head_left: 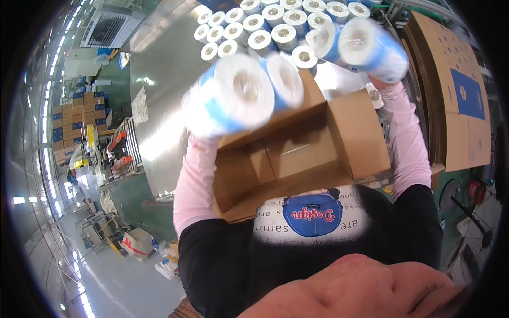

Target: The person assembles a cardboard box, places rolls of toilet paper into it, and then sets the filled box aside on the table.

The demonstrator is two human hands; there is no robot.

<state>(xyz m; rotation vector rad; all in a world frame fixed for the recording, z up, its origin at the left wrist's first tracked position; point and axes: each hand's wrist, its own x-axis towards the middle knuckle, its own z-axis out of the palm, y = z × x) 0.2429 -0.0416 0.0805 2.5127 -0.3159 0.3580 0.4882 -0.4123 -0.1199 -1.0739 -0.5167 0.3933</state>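
My left hand, mostly hidden behind its load, holds up two paper rolls in blue-and-white wrap, smeared by motion. On the other side, my right hand grips two more paper rolls of the same kind from below, also blurred. Both pairs are raised above an open cardboard box in front of my body. Its flaps are spread and its inner bottom shows between my forearms.
Many wrapped paper rolls stand in rows at the far side of the metal table. Flattened cardboard boxes lean at the right. Stacked cartons and a pallet jack are off to the left.
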